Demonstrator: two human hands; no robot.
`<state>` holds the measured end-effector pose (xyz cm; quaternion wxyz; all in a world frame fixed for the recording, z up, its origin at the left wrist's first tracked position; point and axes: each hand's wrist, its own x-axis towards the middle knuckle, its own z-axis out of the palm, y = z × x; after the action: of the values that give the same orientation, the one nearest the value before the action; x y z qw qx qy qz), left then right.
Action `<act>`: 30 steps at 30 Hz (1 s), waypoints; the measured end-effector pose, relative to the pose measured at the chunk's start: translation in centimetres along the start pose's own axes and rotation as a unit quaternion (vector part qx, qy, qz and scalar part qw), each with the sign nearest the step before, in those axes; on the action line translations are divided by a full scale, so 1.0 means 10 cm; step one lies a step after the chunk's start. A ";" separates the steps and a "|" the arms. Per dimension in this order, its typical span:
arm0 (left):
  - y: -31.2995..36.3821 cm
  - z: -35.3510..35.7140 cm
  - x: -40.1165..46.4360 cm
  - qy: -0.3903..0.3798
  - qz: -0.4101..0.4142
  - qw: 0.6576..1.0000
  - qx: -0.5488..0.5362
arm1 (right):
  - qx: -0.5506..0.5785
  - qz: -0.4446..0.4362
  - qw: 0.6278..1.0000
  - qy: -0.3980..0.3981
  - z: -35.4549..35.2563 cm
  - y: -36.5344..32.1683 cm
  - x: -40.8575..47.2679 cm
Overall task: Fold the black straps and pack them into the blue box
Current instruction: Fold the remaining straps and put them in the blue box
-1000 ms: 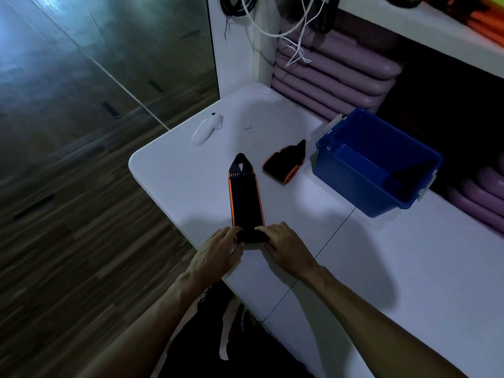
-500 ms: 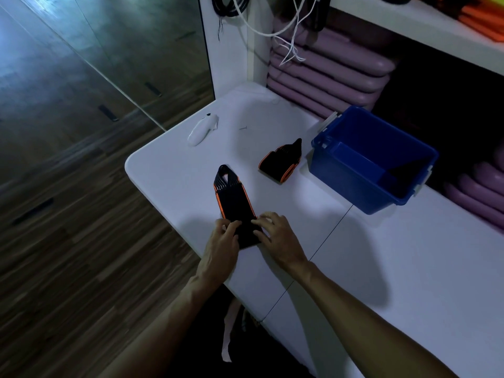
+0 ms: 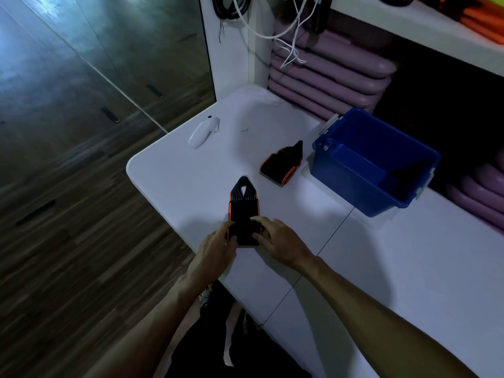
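Observation:
A black strap with orange edges (image 3: pixel 243 205) lies on the white table (image 3: pixel 381 268), its looped end pointing away from me and its near end rolled up. My left hand (image 3: pixel 215 246) grips the roll's left side. On the right side, my right hand (image 3: pixel 278 238) has its fingers over the roll. A second black and orange strap (image 3: pixel 282 165), folded into a bundle, lies beyond it beside the blue box (image 3: pixel 373 162). The box stands open at the right with nothing visible inside.
A white remote-like object (image 3: pixel 203 131) lies near the table's far left corner. Purple mats (image 3: pixel 327 77) are stacked behind the table under a shelf, with white cords (image 3: pixel 289 36) hanging above. The table's left edge drops to a wooden floor.
The flat part of the strap has grown shorter as both hands rolled its near end forward. The hands have moved slightly away from me along the strap.

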<state>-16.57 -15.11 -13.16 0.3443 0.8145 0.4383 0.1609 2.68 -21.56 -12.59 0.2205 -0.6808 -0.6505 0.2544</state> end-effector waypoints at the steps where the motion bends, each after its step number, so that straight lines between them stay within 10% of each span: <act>1: 0.01 -0.01 0.03 0.005 -0.014 1.000 -0.007 | 0.027 0.019 0.999 0.007 0.03 -0.03 0.02; 17: 0.01 0.06 0.12 0.063 -0.088 0.993 -0.040 | 0.038 0.123 0.985 0.114 0.34 -0.17 -0.10; 23: 0.17 0.08 0.36 0.063 -0.353 0.918 -0.171 | 0.140 0.185 0.961 0.148 0.33 -0.32 0.02; 30: 0.10 0.02 0.58 -0.039 -0.400 0.877 -0.264 | 0.277 0.292 0.900 0.169 0.18 -0.28 0.00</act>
<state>-12.58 -10.77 -12.84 0.5981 0.4542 0.6544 0.0878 -0.63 -21.43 -12.25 0.4227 -0.7841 -0.2789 0.3588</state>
